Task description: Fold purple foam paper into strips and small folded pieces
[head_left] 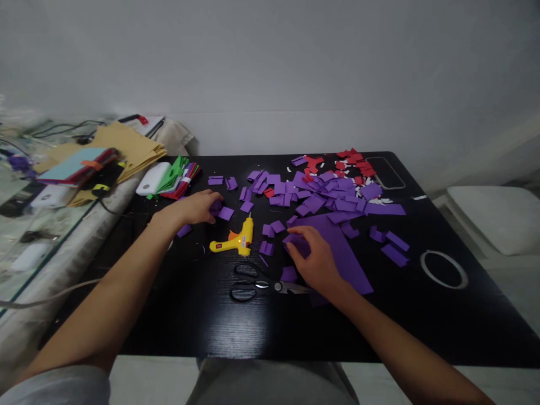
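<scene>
Leftmost, a notebook (73, 164) with a light-blue cover lies near a stack of tan paper envelopes (130, 145). To their right, on the far-left part of the black table (177, 326), green folded paper (174, 173) overlaps a white case (152, 179). Next, the left hand (198, 208) is lowered, fingers curled over a folded purple paper piece (216, 207); whether it is gripped cannot be determined. A purple paper square (226, 214) lies just right of the fingertips. Further right is a yellow hot-glue gun (239, 241), nozzle directed far. Scissors (261, 285) lie on its near side, handles left, blades right. The right hand (314, 259) has thumb and forefinger arched about a purple paper strip (298, 244); a firm pinch cannot be confirmed. Beneath and right of this hand is a purple sheet (350, 261). Beyond the sheet, a pile of purple pieces (333, 188) adjoins red paper scraps (358, 163). Finally, a pale ring (426, 269) lies at the right, left of a white seat (493, 219).
</scene>
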`<state>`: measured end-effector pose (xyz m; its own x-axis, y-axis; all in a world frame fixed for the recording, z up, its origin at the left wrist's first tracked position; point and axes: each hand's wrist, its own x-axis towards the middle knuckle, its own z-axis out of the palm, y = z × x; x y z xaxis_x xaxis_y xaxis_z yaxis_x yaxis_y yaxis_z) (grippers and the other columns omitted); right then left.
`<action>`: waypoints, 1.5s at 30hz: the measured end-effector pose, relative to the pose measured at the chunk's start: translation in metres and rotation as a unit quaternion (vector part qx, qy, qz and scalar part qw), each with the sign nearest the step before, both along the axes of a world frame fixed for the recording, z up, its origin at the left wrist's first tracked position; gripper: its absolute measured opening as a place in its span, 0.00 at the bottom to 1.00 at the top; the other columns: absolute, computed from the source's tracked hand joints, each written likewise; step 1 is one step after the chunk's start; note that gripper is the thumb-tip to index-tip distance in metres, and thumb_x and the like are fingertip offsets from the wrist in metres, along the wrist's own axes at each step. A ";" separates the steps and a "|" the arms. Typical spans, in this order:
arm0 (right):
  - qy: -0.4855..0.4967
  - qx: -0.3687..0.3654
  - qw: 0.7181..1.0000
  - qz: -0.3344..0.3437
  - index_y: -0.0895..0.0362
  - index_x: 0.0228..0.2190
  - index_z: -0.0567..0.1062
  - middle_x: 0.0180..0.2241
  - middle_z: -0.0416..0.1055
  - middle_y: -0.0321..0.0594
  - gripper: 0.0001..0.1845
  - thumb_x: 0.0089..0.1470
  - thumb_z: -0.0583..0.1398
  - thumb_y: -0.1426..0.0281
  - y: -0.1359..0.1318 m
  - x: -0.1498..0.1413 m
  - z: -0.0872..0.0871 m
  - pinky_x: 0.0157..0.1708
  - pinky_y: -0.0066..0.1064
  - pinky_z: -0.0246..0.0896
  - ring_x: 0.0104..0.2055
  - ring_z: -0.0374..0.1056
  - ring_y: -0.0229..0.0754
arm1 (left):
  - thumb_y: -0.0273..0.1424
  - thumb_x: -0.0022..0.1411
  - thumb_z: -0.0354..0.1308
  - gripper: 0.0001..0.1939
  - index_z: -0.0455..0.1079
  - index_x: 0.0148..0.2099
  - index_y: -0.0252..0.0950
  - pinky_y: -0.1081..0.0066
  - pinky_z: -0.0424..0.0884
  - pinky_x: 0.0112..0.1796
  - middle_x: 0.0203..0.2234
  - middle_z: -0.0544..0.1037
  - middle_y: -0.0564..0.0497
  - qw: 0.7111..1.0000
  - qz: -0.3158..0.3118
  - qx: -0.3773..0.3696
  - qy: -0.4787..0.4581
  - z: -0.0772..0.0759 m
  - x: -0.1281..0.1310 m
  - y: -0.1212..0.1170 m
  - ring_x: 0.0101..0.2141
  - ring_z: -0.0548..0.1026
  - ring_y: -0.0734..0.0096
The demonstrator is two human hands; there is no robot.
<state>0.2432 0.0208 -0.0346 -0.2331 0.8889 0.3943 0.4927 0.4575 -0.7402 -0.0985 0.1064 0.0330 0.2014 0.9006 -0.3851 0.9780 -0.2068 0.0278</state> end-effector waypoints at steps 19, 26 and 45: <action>-0.004 0.003 1.000 0.002 0.54 0.45 0.76 0.45 0.78 0.46 0.12 0.58 0.61 0.74 0.000 -0.001 0.001 0.52 0.48 0.71 0.49 0.74 0.52 | 0.37 0.57 0.63 0.28 0.69 0.59 0.38 0.62 0.72 0.52 0.53 0.75 0.41 0.999 0.025 0.016 -0.023 -0.004 -0.007 -0.015 0.52 0.77 0.53; -0.012 -0.005 1.000 -0.002 0.53 0.45 0.75 0.46 0.78 0.47 0.12 0.58 0.61 0.74 0.000 0.000 0.002 0.53 0.50 0.71 0.50 0.74 0.53 | 0.36 0.57 0.64 0.34 0.65 0.65 0.32 0.60 0.71 0.55 0.57 0.76 0.35 0.998 0.040 0.055 -0.017 -0.004 -0.008 -0.019 0.55 0.76 0.49; 0.027 -0.044 0.997 -0.062 0.55 0.43 0.75 0.41 0.77 0.46 0.10 0.59 0.59 0.70 0.013 0.012 0.015 0.40 0.43 0.73 0.37 0.75 0.48 | 0.33 0.57 0.63 0.28 0.70 0.60 0.38 0.58 0.74 0.54 0.55 0.80 0.42 0.986 0.077 0.107 -0.106 0.015 -0.020 -0.031 0.52 0.79 0.52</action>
